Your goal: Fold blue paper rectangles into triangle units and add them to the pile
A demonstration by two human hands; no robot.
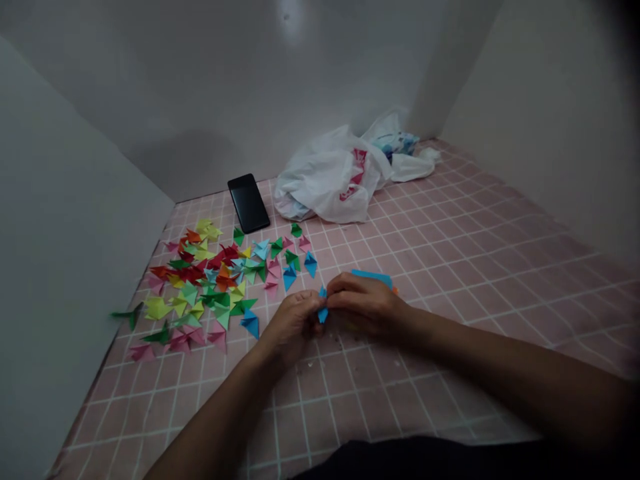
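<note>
Presently, a small folded piece of blue paper (323, 305) is pinched between my left hand (293, 321) and my right hand (364, 303), the fingers of both clenched on it, held over the pink grid-patterned surface (450, 280). Just behind my right hand lies a flat blue paper strip (371, 277), with an orange paper edge (395, 290) showing beside it. To my left, many folded paper triangles (210, 287) in green, yellow, red, pink and blue lie scattered near the white wall (75, 200). Farther ahead are a black smartphone (249, 203) and a crumpled white plastic bag (325, 180).
</note>
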